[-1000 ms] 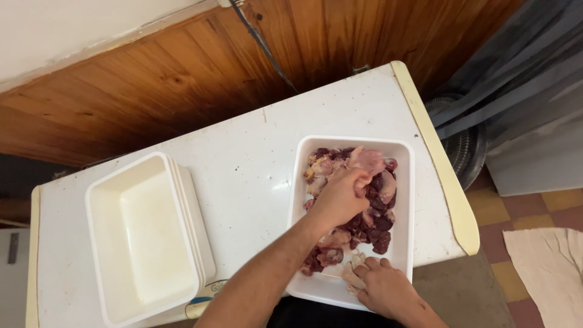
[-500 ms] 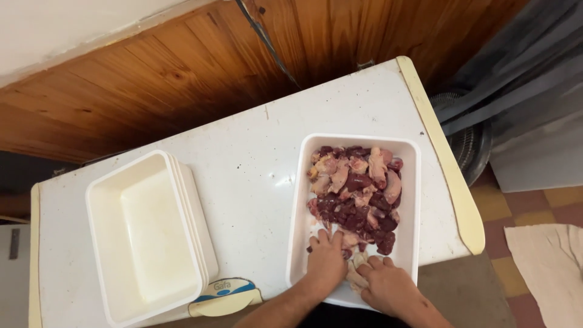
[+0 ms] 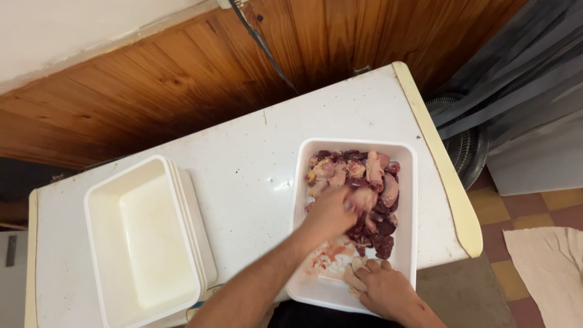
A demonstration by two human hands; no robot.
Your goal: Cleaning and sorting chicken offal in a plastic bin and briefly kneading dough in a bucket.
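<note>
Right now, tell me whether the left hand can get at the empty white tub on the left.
Probably yes. The left hand is in the meat tray, and bare table lies between it and the empty tub. Nothing stands in the way; the arm would only need to swing left.

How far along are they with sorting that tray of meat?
Early on, it seems. Done: a few pale pieces lie apart at the near end of the meat tray. In hand: the left hand reaches into the dark meat pile; the right hand rests on the pale pieces. Left: most of the pile; the stacked tubs are empty.
</note>
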